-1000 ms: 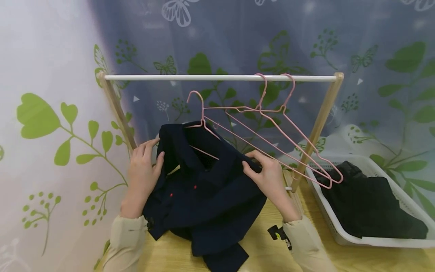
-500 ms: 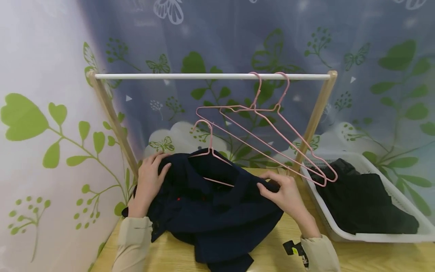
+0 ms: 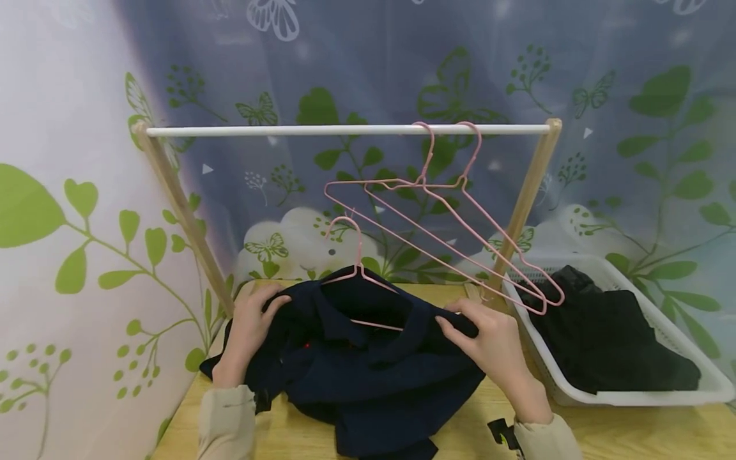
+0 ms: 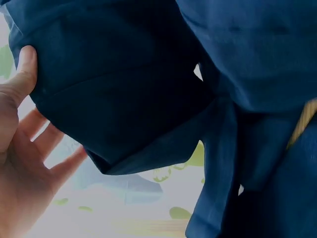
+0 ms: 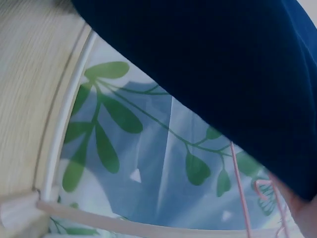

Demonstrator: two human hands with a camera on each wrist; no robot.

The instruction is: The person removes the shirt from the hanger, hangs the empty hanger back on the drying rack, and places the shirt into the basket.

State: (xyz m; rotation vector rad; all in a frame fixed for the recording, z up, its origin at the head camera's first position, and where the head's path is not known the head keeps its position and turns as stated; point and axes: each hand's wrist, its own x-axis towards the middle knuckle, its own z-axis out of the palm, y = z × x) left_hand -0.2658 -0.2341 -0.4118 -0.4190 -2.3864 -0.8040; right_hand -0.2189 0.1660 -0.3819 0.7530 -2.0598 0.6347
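Note:
A navy collared shirt (image 3: 397, 370) with a small red dot on its front hangs slack between both hands, its lower part over the table. Inside its neck opening sits a pink hanger (image 3: 359, 249), hook pointing up and left, below the rail. The left hand (image 3: 251, 332) holds one shoulder; in the left wrist view its thumb (image 4: 26, 72) lies over the cloth (image 4: 114, 84) and its fingers go behind. At the other shoulder the right hand (image 3: 489, 338) pinches the fabric between thumb and fingers. In the right wrist view the cloth (image 5: 208, 64) hides most of that hand.
A white rail (image 3: 276, 131) on wooden posts (image 3: 181, 211) stands behind the shirt. Two more pink hangers (image 3: 424, 182) hang from its right part. On the right a white basket (image 3: 650, 399) holds dark clothes (image 3: 609, 345). A patterned curtain (image 3: 356, 57) closes off the back.
Both hands have come down with the shirt and its hanger, and the hands are farther apart. The hanger's hook has dropped well below the rail. The head view has shifted slightly right.

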